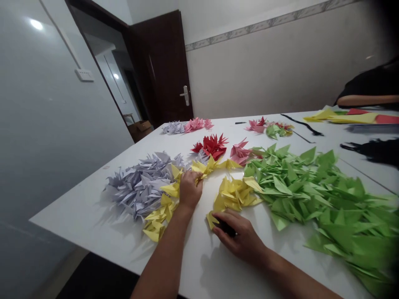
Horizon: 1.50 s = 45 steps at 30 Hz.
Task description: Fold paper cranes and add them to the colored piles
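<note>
Yellow folded paper pieces (pixel 235 193), on the white table (pixel 93 232): one clump sits between the hands and the green pile (pixel 311 199), and a curved band runs along the near right edge of the lavender pile (pixel 143 182), past the left hand, toward the center. Left hand (pixel 190 189) is on that band, fingers bent down onto yellow paper; can't tell if it's pinching or just pressing. Right hand (pixel 238 234) is closed around a black object (pixel 224 226), type unclear, mostly hidden by fingers; a single yellow piece (pixel 211 220) is at its fingertips, just below the clump. Green pile is the largest, right side, touching the clump. Red cluster (pixel 214 146) is behind the band, pink cluster (pixel 240 153) right of it. Far edge, left: small lavender group (pixel 174 127) next to far pink group (pixel 195 124). Far edge, right: mixed pink, red and green pieces (pixel 279 129), then a black cord (pixel 302 123), flat colored sheets (pixel 358 118) and black strands (pixel 377 150). Another person's forearm (pixel 368 100) is behind the sheets. Brown door (pixel 162 62) stands ajar in back.
</note>
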Motion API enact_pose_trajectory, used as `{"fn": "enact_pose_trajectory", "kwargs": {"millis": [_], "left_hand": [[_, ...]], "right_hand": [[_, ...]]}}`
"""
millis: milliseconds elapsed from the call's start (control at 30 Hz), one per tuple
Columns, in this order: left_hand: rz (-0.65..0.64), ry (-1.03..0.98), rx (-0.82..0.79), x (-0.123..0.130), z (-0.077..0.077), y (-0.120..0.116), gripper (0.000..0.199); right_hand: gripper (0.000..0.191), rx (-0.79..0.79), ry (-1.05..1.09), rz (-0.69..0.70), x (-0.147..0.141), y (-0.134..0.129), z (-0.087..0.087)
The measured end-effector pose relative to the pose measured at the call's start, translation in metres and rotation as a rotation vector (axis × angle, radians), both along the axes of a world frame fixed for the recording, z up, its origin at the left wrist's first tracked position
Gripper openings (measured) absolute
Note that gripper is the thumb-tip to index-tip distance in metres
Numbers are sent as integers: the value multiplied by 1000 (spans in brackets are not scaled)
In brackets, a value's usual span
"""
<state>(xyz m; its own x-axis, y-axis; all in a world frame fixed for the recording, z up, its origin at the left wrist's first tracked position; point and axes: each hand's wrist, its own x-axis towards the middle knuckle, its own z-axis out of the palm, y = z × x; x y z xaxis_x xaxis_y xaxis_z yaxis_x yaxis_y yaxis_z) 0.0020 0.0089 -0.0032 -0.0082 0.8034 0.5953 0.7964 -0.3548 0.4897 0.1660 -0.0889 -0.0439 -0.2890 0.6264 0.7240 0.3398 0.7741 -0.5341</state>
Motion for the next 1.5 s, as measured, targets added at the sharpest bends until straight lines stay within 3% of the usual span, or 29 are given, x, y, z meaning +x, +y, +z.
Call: {"fn": "enact_pose_trajectory", "kwargs": {"millis": [100,167,333,467,600,767,1100,1500], "left_hand": [[-68,-290,248,5,6,-11,10],[-70,-413,321,7,5,-25,11],[-150,-622,299,27,-9,-53,13],[-253,-709,297,63,-5,-46,19],[-295,-547,442,77,-3,-35,16],[-220,-322,623,60,-17,-35,15],[-263,-273,635,63,-14,-36,20],[-341,-394,431,71,-19,-41,24]], "right_hand": [[26,31,-6,41,-1,3,0],[29,60,23,27,0,6,0],[33,126,126,-127,6,11,11],[30,201,217,-218,11,14,26],[25,182,289,-317,17,21,23],[23,64,276,-257,12,22,9],[23,5,336,-289,14,22,12],[21,-52,320,-310,25,26,11]]}}
